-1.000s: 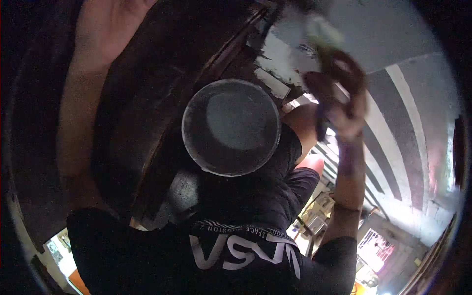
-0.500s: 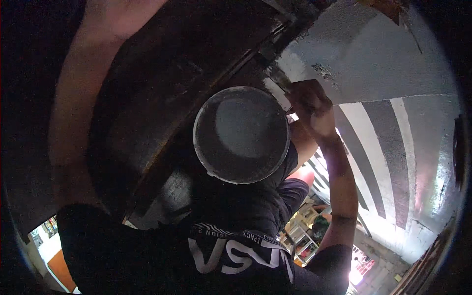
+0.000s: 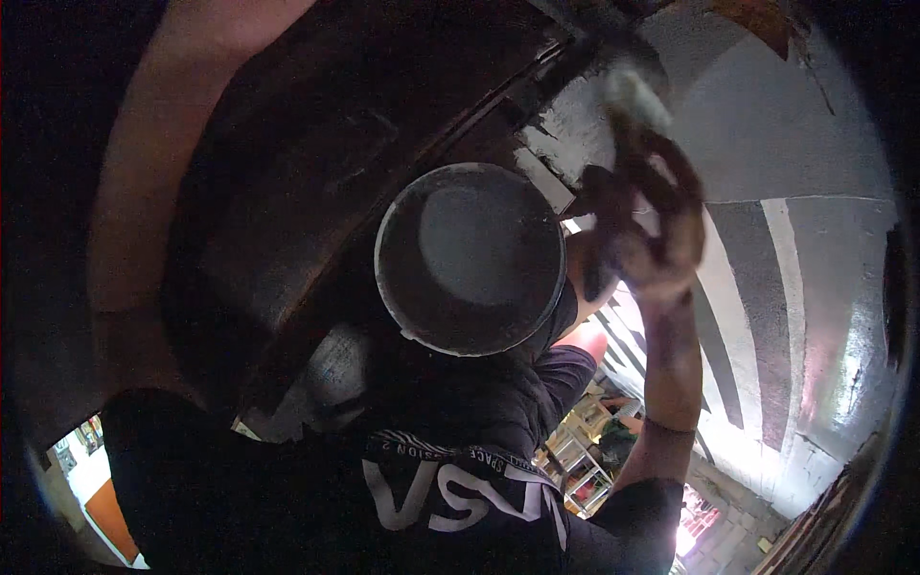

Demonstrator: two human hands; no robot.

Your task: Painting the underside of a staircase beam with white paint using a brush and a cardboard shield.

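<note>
My right hand (image 3: 661, 216) is closed around a paintbrush (image 3: 634, 101), blurred by motion, whose pale end points up toward the grey wall (image 3: 728, 144). Beside that hand, on its left, is a round bucket (image 3: 391, 287) with pale paint (image 3: 470, 240) inside; its rim is smeared. I cannot see what supports the bucket. My left arm (image 3: 144, 211) reaches up along the left side, and its hand runs out of view at the top edge, so the fingers are hidden.
Left of the bucket spreads a dark panel (image 3: 278, 182) with a long slanting edge. Grey and white stripes (image 3: 767, 287) mark the wall at right. Patchy pale paint (image 3: 575, 125) borders the dark edge. A shelf with assorted things (image 3: 580, 470) stands far below.
My right hand and the brush have moved up and to the right, away from the dark edge by the bucket. My left arm has barely shifted.
</note>
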